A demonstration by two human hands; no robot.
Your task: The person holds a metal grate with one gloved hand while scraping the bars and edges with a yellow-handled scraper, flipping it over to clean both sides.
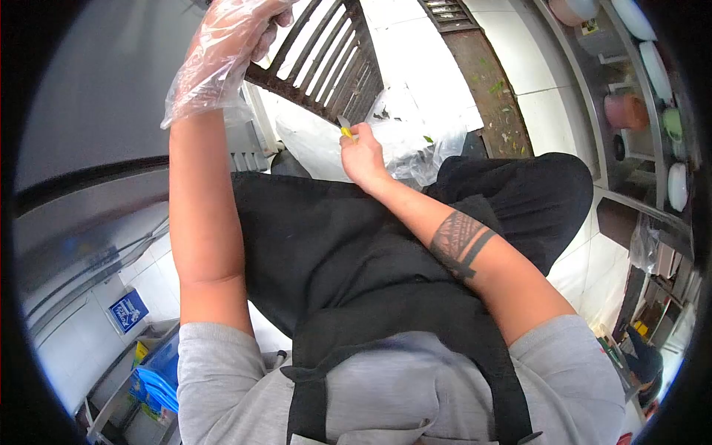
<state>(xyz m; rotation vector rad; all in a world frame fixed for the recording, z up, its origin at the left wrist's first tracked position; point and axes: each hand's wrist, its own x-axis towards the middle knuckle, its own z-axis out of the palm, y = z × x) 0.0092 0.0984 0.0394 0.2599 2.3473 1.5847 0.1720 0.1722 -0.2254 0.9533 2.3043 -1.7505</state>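
Note:
My left hand (231, 50), in a clear plastic glove, is raised at the top left with its fingers curled. It overlaps the near corner of a dark, slatted metal grate (326, 63); whether the fingers grip the grate or something else is hidden. Closed around a small knife (345, 131) with a yellow handle and a short metal blade is my bare right hand (363, 156). The blade points up toward the grate's lower end. Below and beyond the right hand lies a clear plastic bag (415, 157) with bits of green leaf on it.
A brown floor channel (495, 93) with scattered leaves runs through the white tiles (426, 55). Metal shelving (593, 111) with bowls and containers stands at the right. A grey metal surface (96, 89) fills the left. Another person (645, 363) shows at the lower right.

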